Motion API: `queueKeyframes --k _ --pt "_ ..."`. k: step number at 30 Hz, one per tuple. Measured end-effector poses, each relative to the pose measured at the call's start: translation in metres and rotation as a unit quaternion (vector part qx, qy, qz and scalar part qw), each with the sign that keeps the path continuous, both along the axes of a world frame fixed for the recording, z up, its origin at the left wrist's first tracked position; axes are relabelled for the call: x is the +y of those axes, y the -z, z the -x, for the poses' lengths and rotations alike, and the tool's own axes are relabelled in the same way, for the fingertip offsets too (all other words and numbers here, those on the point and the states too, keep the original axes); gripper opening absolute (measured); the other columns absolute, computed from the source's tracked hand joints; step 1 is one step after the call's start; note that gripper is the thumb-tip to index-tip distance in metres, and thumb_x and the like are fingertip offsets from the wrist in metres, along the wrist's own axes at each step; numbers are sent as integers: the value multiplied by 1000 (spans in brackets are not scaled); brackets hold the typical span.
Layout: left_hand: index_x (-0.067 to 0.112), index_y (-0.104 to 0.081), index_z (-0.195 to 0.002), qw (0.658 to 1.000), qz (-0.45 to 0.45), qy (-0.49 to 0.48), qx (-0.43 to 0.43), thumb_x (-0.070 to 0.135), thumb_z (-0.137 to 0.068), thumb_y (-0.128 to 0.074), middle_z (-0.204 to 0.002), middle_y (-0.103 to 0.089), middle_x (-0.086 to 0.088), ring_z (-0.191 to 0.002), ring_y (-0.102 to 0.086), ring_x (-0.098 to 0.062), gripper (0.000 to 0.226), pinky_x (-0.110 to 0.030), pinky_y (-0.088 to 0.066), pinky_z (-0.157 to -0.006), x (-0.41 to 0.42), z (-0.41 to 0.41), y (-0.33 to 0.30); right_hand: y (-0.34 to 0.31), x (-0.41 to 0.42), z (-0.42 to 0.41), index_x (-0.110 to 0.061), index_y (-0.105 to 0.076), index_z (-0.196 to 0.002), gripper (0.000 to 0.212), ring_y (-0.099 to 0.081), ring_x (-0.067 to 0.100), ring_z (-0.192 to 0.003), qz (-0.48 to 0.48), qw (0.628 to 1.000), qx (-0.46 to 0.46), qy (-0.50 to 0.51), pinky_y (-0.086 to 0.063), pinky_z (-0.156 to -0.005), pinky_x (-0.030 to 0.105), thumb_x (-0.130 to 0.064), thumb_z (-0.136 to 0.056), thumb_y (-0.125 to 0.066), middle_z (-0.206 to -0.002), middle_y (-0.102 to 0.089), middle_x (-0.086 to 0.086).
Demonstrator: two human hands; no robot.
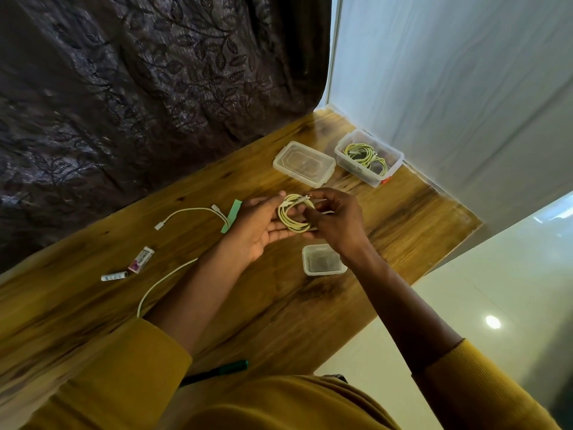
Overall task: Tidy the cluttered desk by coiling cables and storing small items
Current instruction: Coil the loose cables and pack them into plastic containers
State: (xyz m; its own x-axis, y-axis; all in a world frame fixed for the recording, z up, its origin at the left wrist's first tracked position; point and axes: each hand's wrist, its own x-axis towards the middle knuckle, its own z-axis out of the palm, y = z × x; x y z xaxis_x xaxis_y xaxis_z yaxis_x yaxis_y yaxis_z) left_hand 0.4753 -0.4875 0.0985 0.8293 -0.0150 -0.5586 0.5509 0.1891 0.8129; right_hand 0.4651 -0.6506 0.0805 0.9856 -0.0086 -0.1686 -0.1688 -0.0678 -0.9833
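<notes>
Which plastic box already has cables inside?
The larger clear box by the white wall holds coiled yellow cables. The small box near the right hand looks empty.

You see a pale yellow coiled cable [294, 217], mustard sleeves [130, 364], a streaked honey-brown woodgrain worktop [279, 305], a dark leaf-patterned curtain [139, 72], and a green strip [232, 216].
</notes>
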Motion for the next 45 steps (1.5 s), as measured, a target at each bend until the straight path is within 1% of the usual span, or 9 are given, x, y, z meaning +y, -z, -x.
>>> queueKeyframes --k 8,15,19,23,28,34,38,42,45 --pt "11 -67 -125 995 -60 55 -51 12 -106 -56 -109 -76 -16 -90 -79 -30 22 -46 -65 -79 -21 -16 -6 5 -21 -17 -10 -76 -95 13 -75 18 -64 43 997 -39 47 -62 -55 35 -23 -91 -79 -73 -75 -1" --pt "7 -62 -133 993 -71 78 -58 6 -100 -65 -119 -74 -16 -99 -77 -26 33 -34 -64 -74 -50 -44 -1 15 -51 -41 -9 -77 -86 17 -72 25 -62 76 990 -33 113 -63 -58 45 -25 -90 -81 -71 -74 6" --pt "6 -62 -131 991 -74 92 -61 4 -100 -63 -114 -76 -15 -97 -78 -25 32 -39 -64 -84 -72 -65 4 23 -72 -61 -14 -78 -82 15 -69 20 -63 94 983 -32 153 -56 -58 42 -27 -89 -81 -70 -74 3" --pt "11 -65 -122 986 -97 112 -82 3 -100 -61 -110 -76 -9 -93 -77 -17 24 -28 -63 -75 -96 -87 7 29 -92 -86 -19 -78 -78 14 -72 14 -66 111 973 -19 204 -59 -65 42 -30 -86 -84 -72 -76 -2" --pt "13 -64 -130 970 -159 141 -121 11 -83 -74 -120 -73 -2 -110 -71 -19 48 -43 -60 -97 -125 -119 8 31 -115 -123 -27 -75 -90 14 -73 9 -77 200 948 -48 244 -61 -77 46 -37 -82 -82 -84 -77 -9" --pt "17 -58 -143 904 -283 245 -207 4 -86 -58 -144 -61 -3 -133 -56 -23 58 -41 -47 -113 -146 -152 19 30 -136 -152 -30 -61 -126 33 -73 20 -94 344 907 -93 223 -48 -73 29 -34 -94 -69 -101 -80 0" --pt "15 -54 -148 835 -376 312 -252 3 -94 -53 -155 -52 -8 -144 -45 -27 55 -39 -36 -120 -150 -166 36 38 -145 -163 -27 -69 -112 19 -73 25 -89 439 871 -111 192 -49 -69 29 -37 -97 -63 -96 -79 0" --pt "17 -57 -142 723 -491 380 -304 25 -100 -51 -155 -51 -6 -151 -33 -29 43 -50 -14 -127 -157 -176 57 48 -151 -166 -26 -76 -106 22 -67 28 -94 506 842 -107 156 -52 -77 37 -38 -92 -63 -101 -77 1" --pt "20 -56 -144 695 -511 391 -320 37 -104 -43 -162 -42 0 -160 -11 -24 44 -54 2 -128 -161 -178 66 51 -153 -164 -22 -76 -115 26 -61 32 -100 525 827 -122 158 -45 -77 38 -28 -92 -65 -111 -74 5"
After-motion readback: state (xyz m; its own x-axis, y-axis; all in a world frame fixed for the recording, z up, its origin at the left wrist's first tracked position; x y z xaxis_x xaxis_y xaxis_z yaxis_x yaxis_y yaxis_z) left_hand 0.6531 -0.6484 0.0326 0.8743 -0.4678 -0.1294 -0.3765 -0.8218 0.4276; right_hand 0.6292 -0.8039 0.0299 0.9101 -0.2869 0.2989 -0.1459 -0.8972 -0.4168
